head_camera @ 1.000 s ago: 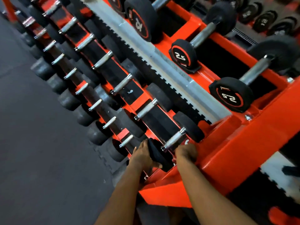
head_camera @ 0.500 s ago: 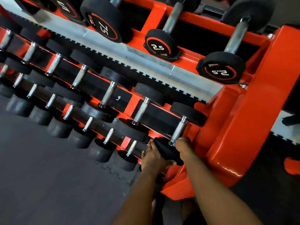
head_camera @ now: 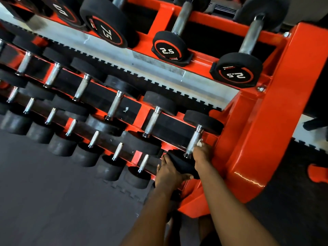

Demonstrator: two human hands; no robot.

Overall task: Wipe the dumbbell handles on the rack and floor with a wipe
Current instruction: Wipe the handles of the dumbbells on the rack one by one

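Dark grey interlocking floor mats

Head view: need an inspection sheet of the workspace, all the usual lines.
Surface: orange rack, tiered, standing on dark floor mats.
Job's things: white wipe against the handle of the end dumbbell; other dumbbells in rows alongside.
Clutter: small white scrap on the rack's black pad.
Hands: left hand grips the end dumbbell's near head; right hand holds the wipe on the handle.
Cables: nothing seen.
Surroundings: 2.5 dumbbells on the top tier.
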